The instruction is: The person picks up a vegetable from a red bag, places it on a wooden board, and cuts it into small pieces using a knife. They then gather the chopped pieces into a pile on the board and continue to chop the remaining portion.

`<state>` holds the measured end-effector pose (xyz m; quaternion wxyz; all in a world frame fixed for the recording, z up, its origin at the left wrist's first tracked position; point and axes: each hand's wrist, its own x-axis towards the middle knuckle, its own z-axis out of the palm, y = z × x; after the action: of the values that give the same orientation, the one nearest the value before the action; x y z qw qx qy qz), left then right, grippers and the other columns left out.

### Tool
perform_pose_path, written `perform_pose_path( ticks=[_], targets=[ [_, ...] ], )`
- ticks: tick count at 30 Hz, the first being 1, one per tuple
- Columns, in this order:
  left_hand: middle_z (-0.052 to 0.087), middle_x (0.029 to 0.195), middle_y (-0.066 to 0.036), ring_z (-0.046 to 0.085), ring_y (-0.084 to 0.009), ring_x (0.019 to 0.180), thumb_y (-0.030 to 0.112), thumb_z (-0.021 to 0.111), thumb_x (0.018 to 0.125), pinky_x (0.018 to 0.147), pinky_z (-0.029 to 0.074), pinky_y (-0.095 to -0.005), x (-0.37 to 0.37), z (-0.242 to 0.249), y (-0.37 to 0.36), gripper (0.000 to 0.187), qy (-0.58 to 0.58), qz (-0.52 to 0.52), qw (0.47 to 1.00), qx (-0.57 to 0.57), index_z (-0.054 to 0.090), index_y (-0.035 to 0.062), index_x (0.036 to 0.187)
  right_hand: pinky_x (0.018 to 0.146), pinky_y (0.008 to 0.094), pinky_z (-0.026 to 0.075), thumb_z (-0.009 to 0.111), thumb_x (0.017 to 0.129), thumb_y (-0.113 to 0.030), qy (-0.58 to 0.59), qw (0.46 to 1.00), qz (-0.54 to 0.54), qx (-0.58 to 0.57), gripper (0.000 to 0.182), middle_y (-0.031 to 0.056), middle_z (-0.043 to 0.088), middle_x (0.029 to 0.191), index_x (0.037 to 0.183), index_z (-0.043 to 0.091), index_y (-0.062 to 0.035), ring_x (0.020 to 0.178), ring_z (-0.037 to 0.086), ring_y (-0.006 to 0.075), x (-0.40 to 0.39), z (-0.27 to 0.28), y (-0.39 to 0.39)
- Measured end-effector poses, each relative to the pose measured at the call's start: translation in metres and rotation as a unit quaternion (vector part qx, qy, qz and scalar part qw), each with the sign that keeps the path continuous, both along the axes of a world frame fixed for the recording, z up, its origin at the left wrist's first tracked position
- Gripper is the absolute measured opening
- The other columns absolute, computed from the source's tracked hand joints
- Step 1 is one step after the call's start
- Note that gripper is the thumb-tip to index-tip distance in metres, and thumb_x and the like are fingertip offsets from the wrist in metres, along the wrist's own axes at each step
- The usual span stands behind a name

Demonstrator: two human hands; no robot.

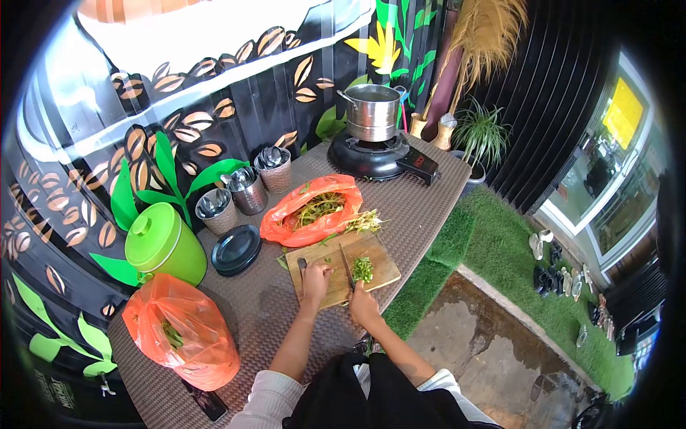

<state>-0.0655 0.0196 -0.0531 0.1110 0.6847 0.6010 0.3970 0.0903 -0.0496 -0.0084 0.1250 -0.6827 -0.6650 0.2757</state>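
Your right hand is wrapped shut around the handle of a knife, whose blade points away from you across the wooden cutting board and rests just beside a small pile of chopped greens on the board's right half. Your left hand lies on the board's left half, fingers curled down over a few green stems; how firmly it grips them is too small to tell.

Take the cutting board as your landmark on the counter. Touching its far edge is an open orange bag full of long green stems, some of them spilling out toward the board's far right corner. Just left of the board sits a black lidded dish, and beyond that dish stand three metal cutlery holders. Farther left of the board is a green lidded bucket. Near you, left of the board, a second orange bag sits knotted. Well beyond the board, at the counter's far end, a steel pot stands on a black stove.
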Motion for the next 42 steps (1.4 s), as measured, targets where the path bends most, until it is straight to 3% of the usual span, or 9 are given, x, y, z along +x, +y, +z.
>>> perform_pose_path(
  ticks=[7, 11, 14, 18, 25, 28, 35, 38, 42],
  targets=[
    [0.059, 0.082, -0.011, 0.055, -0.0289, 0.089, 0.017, 0.068, 0.076, 0.076, 0.041, -0.0434, 0.011, 0.004, -0.02, 0.013, 0.074, 0.018, 0.997, 0.022, 0.072, 0.0063, 0.082, 0.076, 0.0534, 0.049, 0.045, 0.093, -0.024, 0.01, 1.0, 0.0, -0.008, 0.036, 0.0326, 0.061, 0.087, 0.113, 0.036, 0.0043, 0.085, 0.062, 0.0473, 0.001, 0.002, 0.001],
    [0.059, 0.081, -0.01, 0.054, -0.0278, 0.088, 0.017, 0.067, 0.075, 0.076, 0.042, -0.0421, 0.017, 0.007, -0.023, 0.012, 0.05, 0.037, 0.997, 0.042, 0.071, 0.0068, 0.08, 0.077, 0.0541, 0.048, 0.046, 0.092, -0.023, 0.004, 1.0, 0.017, -0.014, 0.034, 0.0326, 0.061, 0.087, 0.11, 0.037, 0.0041, 0.087, 0.061, 0.0471, 0.003, 0.005, 0.004],
    [0.063, 0.087, -0.009, 0.056, -0.0253, 0.092, 0.012, 0.069, 0.073, 0.077, 0.042, -0.0382, 0.02, 0.011, -0.022, 0.008, 0.107, 0.026, 0.994, 0.013, 0.071, 0.0048, 0.077, 0.077, 0.0541, 0.048, 0.046, 0.091, -0.022, 0.007, 0.999, 0.028, -0.022, 0.033, 0.0337, 0.061, 0.088, 0.11, 0.038, 0.0049, 0.089, 0.06, 0.0476, 0.011, 0.003, 0.012],
    [0.061, 0.08, -0.01, 0.054, -0.0286, 0.087, 0.011, 0.065, 0.074, 0.079, 0.043, -0.0412, 0.029, 0.009, -0.029, 0.008, 0.05, -0.04, 0.997, 0.037, 0.069, 0.0055, 0.078, 0.081, 0.0537, 0.047, 0.045, 0.091, -0.023, 0.021, 0.998, 0.048, -0.042, 0.032, 0.032, 0.061, 0.096, 0.11, 0.04, 0.0023, 0.094, 0.061, 0.0453, 0.025, 0.013, 0.019],
    [0.063, 0.081, -0.012, 0.056, -0.0311, 0.084, 0.007, 0.063, 0.076, 0.082, 0.045, -0.0406, 0.032, 0.006, -0.033, 0.008, -0.055, -0.07, 0.996, 0.015, 0.068, 0.0027, 0.079, 0.076, 0.0531, 0.049, 0.045, 0.09, -0.019, -0.006, 0.998, 0.059, -0.009, 0.032, 0.0316, 0.062, 0.085, 0.11, 0.039, 0.005, 0.084, 0.062, 0.0469, 0.021, 0.011, 0.007],
    [0.062, 0.082, -0.012, 0.056, -0.0307, 0.086, 0.007, 0.063, 0.077, 0.083, 0.044, -0.0403, 0.03, 0.003, -0.033, 0.007, -0.04, -0.08, 0.995, 0.032, 0.068, 0.0022, 0.079, 0.074, 0.0535, 0.049, 0.046, 0.09, -0.019, -0.022, 0.999, 0.037, 0.01, 0.031, 0.0311, 0.062, 0.082, 0.109, 0.039, 0.0049, 0.081, 0.062, 0.0476, 0.01, 0.004, -0.002],
    [0.059, 0.083, -0.012, 0.053, -0.0305, 0.089, 0.008, 0.063, 0.079, 0.081, 0.043, -0.0391, 0.036, -0.002, -0.04, 0.01, -0.031, -0.032, 0.998, 0.051, 0.069, 0.0012, 0.084, 0.076, 0.0533, 0.05, 0.045, 0.091, -0.019, -0.027, 0.997, 0.071, -0.002, 0.035, 0.029, 0.064, 0.086, 0.117, 0.036, 0.0012, 0.084, 0.064, 0.0447, 0.013, -0.006, 0.019],
    [0.057, 0.081, -0.012, 0.052, -0.0305, 0.086, 0.009, 0.065, 0.079, 0.079, 0.042, -0.0397, 0.036, -0.001, -0.038, 0.011, -0.065, -0.013, 0.997, 0.041, 0.07, 0.0013, 0.085, 0.073, 0.054, 0.049, 0.045, 0.091, -0.021, -0.003, 0.997, 0.073, -0.002, 0.029, 0.0301, 0.062, 0.083, 0.107, 0.038, 0.0026, 0.085, 0.061, 0.0473, 0.018, 0.013, 0.019],
    [0.057, 0.079, -0.012, 0.05, -0.0298, 0.085, 0.009, 0.067, 0.077, 0.077, 0.043, -0.0391, 0.037, 0.009, -0.04, 0.012, -0.069, -0.005, 0.997, 0.044, 0.071, 0.0017, 0.086, 0.076, 0.0539, 0.049, 0.045, 0.092, -0.023, -0.035, 0.998, 0.052, 0.006, 0.03, 0.0282, 0.064, 0.09, 0.11, 0.038, 0.0002, 0.087, 0.063, 0.0451, 0.007, 0.006, 0.009]
  ],
)
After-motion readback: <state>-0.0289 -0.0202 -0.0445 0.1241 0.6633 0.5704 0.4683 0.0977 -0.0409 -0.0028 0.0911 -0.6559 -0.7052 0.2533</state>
